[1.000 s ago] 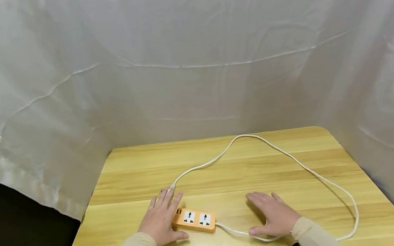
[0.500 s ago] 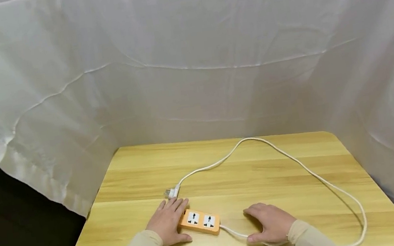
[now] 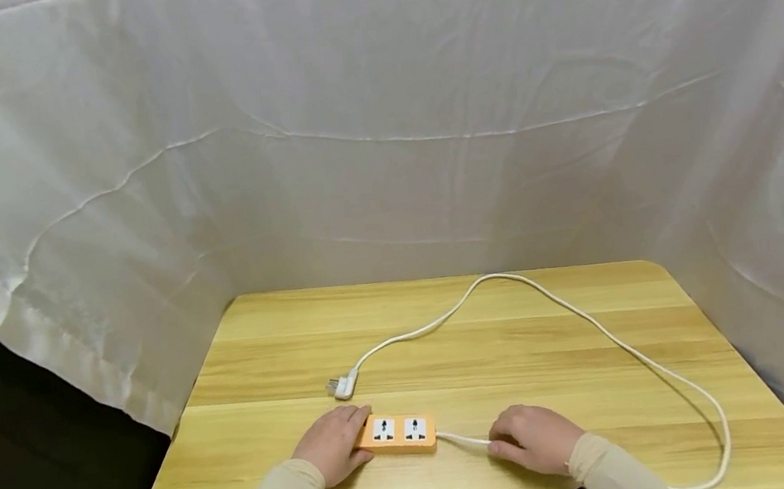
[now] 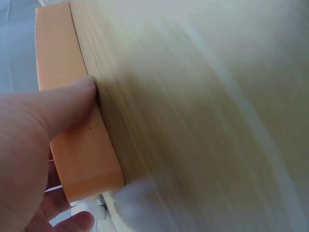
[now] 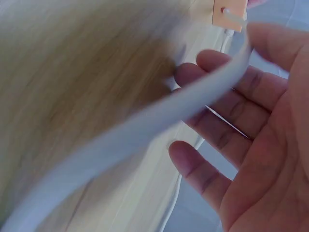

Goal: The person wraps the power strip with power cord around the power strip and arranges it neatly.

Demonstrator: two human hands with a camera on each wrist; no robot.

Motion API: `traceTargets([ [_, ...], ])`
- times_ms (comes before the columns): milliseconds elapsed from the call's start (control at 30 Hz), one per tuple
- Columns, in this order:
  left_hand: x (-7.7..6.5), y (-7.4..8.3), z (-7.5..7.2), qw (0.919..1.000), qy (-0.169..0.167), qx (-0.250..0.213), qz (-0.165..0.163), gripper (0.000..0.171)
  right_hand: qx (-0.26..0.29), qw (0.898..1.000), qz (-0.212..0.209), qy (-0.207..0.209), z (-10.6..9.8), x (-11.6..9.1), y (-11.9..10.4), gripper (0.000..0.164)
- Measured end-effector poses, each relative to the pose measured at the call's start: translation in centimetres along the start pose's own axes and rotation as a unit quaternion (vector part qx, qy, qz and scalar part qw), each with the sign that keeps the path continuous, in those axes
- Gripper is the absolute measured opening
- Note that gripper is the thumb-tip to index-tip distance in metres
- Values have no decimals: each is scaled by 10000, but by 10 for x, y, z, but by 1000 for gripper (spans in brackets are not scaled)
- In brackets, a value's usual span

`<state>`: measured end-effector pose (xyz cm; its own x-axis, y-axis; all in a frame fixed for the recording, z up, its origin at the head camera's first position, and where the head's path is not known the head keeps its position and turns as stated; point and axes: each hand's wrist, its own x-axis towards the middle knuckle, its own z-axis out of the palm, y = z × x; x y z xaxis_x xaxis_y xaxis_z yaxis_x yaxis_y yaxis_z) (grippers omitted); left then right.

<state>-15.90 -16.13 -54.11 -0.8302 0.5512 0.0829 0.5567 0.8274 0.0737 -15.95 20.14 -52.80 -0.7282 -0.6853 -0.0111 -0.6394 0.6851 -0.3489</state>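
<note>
An orange power strip (image 3: 399, 431) with two white socket faces lies on the wooden table. My left hand (image 3: 330, 445) grips its left end, thumb (image 4: 77, 99) on the near side and fingers behind. In the left wrist view the strip's orange side (image 4: 87, 157) shows under the thumb. From its right end a white cord (image 3: 460, 438) runs to my right hand (image 3: 538, 437). The right wrist view has the cord (image 5: 140, 118) pinched at the thumb, across the half-curled fingers (image 5: 231, 106). A white plug (image 3: 346, 385) lies beyond the left hand.
The rest of the cord (image 3: 620, 342) loops over the back and right of the wooden table (image 3: 262, 338). Pale cloth (image 3: 385, 195) hangs round the back and sides. A dark area (image 3: 39, 461) shows beyond the left edge.
My left fingers have drawn in from lying spread beside the strip to gripping its end. My right hand has closed from spread to pinching the cord. The strip has turned slightly, its right end farther back.
</note>
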Motion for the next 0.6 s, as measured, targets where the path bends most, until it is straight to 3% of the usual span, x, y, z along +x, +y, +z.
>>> traceTargets([
  [100, 2, 0, 0, 9999, 41, -119, -71, 67, 111, 9998, -153, 45, -2, 2, 0, 20],
  [233, 4, 1, -2, 9991, 158, -339, -205, 64, 324, 9994, -54, 73, -1, 1, 1, 21],
  [600, 13, -8, -29, 9934, 1042, -302, -368, 65, 766, 9966, 235, 214, -5, -8, 9, 21],
])
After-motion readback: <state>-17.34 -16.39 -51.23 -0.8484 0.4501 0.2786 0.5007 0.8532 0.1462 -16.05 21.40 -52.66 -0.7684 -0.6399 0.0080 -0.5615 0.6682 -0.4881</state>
